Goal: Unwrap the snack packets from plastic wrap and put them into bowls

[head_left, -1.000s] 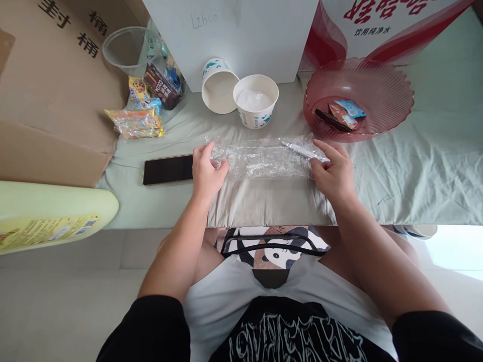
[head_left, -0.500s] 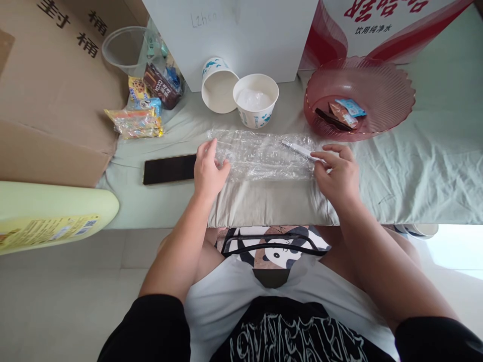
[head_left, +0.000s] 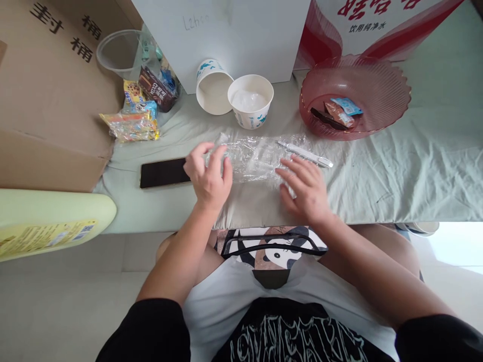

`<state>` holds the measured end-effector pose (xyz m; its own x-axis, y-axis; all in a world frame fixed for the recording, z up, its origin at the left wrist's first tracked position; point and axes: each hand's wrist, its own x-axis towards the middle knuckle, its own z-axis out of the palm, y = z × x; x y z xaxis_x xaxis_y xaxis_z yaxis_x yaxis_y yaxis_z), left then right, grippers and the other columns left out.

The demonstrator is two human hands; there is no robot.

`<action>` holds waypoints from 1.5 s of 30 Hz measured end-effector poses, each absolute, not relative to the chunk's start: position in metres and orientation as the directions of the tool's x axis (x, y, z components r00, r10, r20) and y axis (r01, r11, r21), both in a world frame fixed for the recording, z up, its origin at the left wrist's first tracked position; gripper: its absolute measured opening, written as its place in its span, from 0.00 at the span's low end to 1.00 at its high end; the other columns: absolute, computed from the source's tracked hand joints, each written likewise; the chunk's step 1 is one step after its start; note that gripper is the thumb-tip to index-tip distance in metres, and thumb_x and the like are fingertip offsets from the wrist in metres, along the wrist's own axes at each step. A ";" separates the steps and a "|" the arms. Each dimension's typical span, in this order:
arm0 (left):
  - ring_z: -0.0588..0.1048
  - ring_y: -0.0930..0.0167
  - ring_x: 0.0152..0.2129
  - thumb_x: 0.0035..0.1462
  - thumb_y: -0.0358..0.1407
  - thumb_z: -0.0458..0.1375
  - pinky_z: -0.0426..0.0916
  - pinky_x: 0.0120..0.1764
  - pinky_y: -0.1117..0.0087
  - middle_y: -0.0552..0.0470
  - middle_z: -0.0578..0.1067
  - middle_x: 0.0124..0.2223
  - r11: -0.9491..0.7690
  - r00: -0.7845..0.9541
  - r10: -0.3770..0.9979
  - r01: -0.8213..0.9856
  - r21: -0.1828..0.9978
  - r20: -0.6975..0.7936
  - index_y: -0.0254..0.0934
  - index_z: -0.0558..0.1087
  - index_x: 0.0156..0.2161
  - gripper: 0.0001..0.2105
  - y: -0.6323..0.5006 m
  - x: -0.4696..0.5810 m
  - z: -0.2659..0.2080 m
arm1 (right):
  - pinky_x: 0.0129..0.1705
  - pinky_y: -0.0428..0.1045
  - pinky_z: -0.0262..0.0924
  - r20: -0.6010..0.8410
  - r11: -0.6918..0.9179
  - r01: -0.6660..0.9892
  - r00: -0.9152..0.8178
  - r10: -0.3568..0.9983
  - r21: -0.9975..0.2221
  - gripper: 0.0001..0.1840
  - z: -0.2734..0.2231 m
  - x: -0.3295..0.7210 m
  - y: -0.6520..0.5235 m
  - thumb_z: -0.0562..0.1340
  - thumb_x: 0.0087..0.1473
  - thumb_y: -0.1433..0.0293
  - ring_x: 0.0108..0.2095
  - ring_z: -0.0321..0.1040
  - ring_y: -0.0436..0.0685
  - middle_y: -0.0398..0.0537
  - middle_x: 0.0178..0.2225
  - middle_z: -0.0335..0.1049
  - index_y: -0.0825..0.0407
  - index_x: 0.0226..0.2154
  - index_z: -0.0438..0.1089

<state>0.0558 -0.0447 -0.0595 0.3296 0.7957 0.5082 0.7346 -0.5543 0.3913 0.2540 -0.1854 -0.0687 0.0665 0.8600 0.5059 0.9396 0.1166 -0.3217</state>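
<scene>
A crinkled clear plastic wrapper (head_left: 254,158) lies flat on the cloth-covered surface between my hands. My left hand (head_left: 209,176) is at its left end with fingers curved and apart; part of the film's edge is hidden behind them. Over the right part of the film, my right hand (head_left: 304,188) has its fingers spread and holds nothing. A white utility knife (head_left: 307,154) rests just beyond the right fingertips, partly on the plastic. Left of my left hand lies a black phone (head_left: 164,173), its right end covered by the hand.
Behind the film stand an upright paper cup (head_left: 251,118) with clear plastic inside and a tipped paper cup (head_left: 213,93). A pink bowl (head_left: 385,95) holds several small packets. Snack packs (head_left: 130,125) and a clear tub (head_left: 123,50) sit by a cardboard box (head_left: 49,100).
My right hand has let go of the utility knife and moved left over the film. The left hand has shifted slightly, its fingers spread wider.
</scene>
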 end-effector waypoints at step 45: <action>0.75 0.54 0.51 0.57 0.30 0.60 0.65 0.60 0.43 0.44 0.81 0.46 -0.318 0.238 0.947 0.798 0.512 0.217 0.45 0.70 0.59 0.25 -0.010 0.054 -0.066 | 0.40 0.58 0.53 0.252 -0.133 0.953 0.204 0.946 -0.271 0.18 -0.071 0.242 -0.182 0.57 0.64 0.65 0.42 0.67 0.66 0.54 0.45 0.78 0.49 0.51 0.76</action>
